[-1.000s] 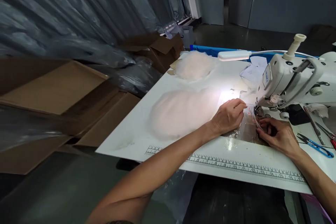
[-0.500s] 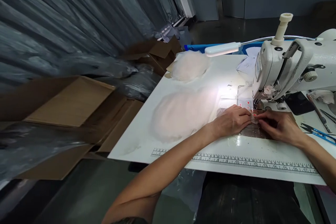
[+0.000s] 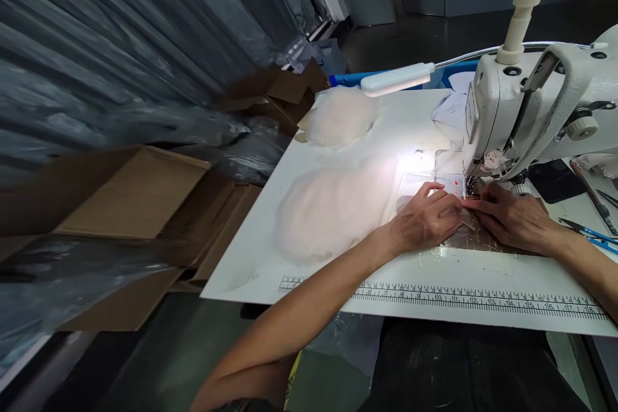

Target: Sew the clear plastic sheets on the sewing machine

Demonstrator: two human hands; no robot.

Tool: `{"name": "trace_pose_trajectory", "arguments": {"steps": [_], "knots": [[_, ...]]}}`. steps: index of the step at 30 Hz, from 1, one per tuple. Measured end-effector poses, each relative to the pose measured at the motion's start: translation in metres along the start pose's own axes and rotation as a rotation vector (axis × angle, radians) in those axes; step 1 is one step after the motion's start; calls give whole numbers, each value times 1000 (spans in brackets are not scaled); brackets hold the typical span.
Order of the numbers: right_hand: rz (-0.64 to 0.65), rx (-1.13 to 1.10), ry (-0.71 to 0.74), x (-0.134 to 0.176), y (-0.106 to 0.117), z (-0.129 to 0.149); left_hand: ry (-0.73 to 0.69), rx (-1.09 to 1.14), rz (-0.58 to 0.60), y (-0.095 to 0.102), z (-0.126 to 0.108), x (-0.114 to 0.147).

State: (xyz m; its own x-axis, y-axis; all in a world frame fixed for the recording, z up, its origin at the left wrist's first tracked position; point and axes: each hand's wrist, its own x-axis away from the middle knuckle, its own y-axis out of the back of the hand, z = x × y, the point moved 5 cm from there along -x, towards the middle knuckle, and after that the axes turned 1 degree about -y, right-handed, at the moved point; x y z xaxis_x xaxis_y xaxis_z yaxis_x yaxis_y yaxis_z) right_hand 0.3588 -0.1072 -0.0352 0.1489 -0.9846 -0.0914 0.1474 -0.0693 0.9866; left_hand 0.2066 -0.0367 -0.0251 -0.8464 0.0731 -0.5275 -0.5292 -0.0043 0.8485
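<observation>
Left hand (image 3: 425,222) flat, fingers spread, pressing clear plastic piece (image 3: 425,190) to table (image 3: 338,270); right hand (image 3: 512,219) fingertips pinching same piece just before presser foot of sewing machine (image 3: 531,109). Likely light, limp, slippery film: best held flat near edges. Beside: pale fluffy piles (image 3: 333,206), lamp (image 3: 398,79), printed ruler (image 3: 483,299), scissors (image 3: 591,235).

film (image 3: 434,188): clear glossy plastic under my fingers
table (image 3: 338,257): smooth white, slight sheen
machine (image 3: 531,103): glossy white enamel
boxes (image 3: 130,196): matt brown cardboard
pile (image 3: 333,206): soft sheer cloth
</observation>
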Motion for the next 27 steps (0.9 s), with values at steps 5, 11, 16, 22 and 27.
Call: {"name": "trace_pose_trajectory", "arguments": {"steps": [5, 11, 16, 22, 27], "knots": [[-27, 36, -22, 1, 1, 1, 4, 41, 19, -7, 3, 4], [-87, -26, 22, 4, 2, 0, 9, 109, -17, -9, 11, 9], [-52, 7, 3, 3, 2, 1, -56, 150, -56, -6, 12, 9], [-76, -11, 5, 4, 5, 3, -27, 103, -81, -8, 12, 7], [-69, -5, -6, 3, 4, 2, -1, 166, -7, -11, 15, 5]]}}
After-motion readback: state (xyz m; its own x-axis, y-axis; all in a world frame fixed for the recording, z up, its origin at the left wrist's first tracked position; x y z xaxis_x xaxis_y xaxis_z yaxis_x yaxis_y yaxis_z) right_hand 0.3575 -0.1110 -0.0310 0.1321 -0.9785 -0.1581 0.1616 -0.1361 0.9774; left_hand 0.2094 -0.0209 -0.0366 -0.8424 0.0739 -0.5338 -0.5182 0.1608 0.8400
